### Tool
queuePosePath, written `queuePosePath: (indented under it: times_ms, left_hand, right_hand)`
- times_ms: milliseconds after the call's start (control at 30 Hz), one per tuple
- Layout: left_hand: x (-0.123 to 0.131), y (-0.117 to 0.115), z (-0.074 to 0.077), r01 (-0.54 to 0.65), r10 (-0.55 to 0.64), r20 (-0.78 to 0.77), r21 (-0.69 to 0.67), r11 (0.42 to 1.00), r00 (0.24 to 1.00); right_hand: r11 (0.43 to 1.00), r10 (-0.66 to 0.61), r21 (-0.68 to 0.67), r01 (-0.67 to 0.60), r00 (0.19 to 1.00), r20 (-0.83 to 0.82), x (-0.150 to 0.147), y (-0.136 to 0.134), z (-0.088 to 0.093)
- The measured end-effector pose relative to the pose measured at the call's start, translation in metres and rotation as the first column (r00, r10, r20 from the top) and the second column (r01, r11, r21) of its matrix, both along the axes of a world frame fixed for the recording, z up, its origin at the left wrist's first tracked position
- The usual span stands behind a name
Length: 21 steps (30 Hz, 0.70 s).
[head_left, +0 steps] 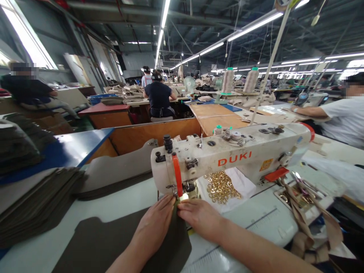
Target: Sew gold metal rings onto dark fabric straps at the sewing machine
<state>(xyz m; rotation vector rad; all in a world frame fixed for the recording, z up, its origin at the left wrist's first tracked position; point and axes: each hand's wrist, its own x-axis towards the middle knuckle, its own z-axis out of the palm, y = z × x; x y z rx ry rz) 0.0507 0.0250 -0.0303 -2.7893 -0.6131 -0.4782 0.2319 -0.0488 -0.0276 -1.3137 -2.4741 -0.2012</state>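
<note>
Clearly, working from the left, we have a pile of dark panels (42, 206) on the pale surface (62, 223), and behind it a second pile (119, 170) that reaches close to the machine head. Nearer us, one dark panel (99, 242) lies flat on the surface, running beneath our forearm to the stitching point.

Our left grip (156, 222) rests on this panel, palm down and nearly flat, fingers stretched together toward the needle area; it presses rather than clenches. The sewing machine (204, 159), lettered DUKI, stands over the work, its lamp lit beside the red guard (177, 174). Our right grip (199, 216) comes in from the other side, fingers bent, tips at the panel's edge just beside the left ones. Its thumb is hidden, so we cannot tell whether it pinches the edge or only touches it.

We judge the step in hand to be lining up or feeding that edge under the needle; the next move calls for even guidance from both sides, with fingertips clear of the needle.

Farther right, gold-coloured rings (223, 187) sit heaped on white sheeting (248, 182), and tan straps (334, 229) hang at the machine's end.
</note>
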Motion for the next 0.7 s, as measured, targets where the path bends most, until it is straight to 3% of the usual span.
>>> queuePosePath:
  times_ms: [400, 567, 633, 700]
  left_hand:
    - [-0.038, -0.034, 0.000, -0.047, 0.050, 0.034, -0.078, 0.996, 0.998]
    - [-0.052, -0.052, 0.009, -0.194, 0.215, 0.210, -0.116, 0.974, 0.954]
    - [-0.065, -0.065, 0.006, -0.167, 0.178, 0.266, -0.062, 0.984, 0.947]
    - [-0.083, -0.081, -0.005, -0.064, 0.053, 0.250, 0.036, 0.997, 0.967]
  right_hand:
    - [0.998, 0.070, -0.008, -0.070, 0.997, 0.013, -0.031, -0.028, -0.002]
    - [0.997, 0.083, -0.004, -0.083, 0.995, -0.055, -0.037, -0.035, -0.009]
    - [0.997, 0.082, 0.014, -0.081, 0.993, -0.086, -0.037, -0.036, -0.013]
    - [0.996, 0.082, 0.030, -0.079, 0.989, -0.124, -0.037, -0.037, -0.016]
